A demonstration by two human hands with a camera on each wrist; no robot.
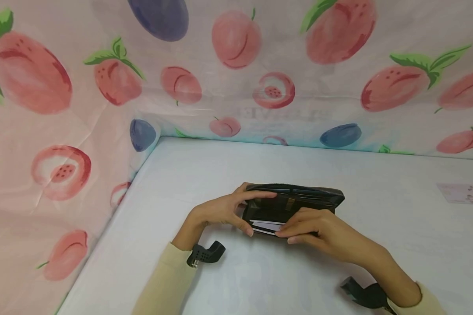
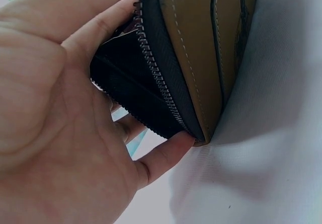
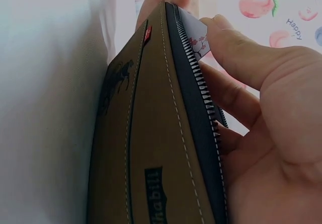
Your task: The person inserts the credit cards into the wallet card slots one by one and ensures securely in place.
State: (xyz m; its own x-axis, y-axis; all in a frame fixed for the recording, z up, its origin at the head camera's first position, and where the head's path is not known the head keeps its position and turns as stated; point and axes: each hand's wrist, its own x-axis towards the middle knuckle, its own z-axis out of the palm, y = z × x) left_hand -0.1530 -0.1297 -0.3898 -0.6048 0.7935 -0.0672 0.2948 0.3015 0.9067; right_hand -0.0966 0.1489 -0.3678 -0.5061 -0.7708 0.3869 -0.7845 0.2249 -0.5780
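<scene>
A zip-around wallet (image 1: 290,192), brown outside and black inside, stands unzipped on the white table. My left hand (image 1: 222,208) holds its left end, with fingers over the far side and thumb at the near edge. In the left wrist view the metal zipper teeth (image 2: 153,65) run between these fingers. My right hand (image 1: 319,227) reaches into the opening from the right. It pinches a card (image 3: 197,40) with a pink blossom print, partly inside the wallet. From the head camera, white card edges (image 1: 266,225) show low in the opening; the right fingers hide the rest.
A pale pink card (image 1: 461,193) with a blossom print lies flat on the table (image 1: 228,162) at the far right. Fruit-patterned cloth (image 1: 236,92) walls off the back and left sides. Black wrist cameras (image 1: 206,253) sit on both wrists.
</scene>
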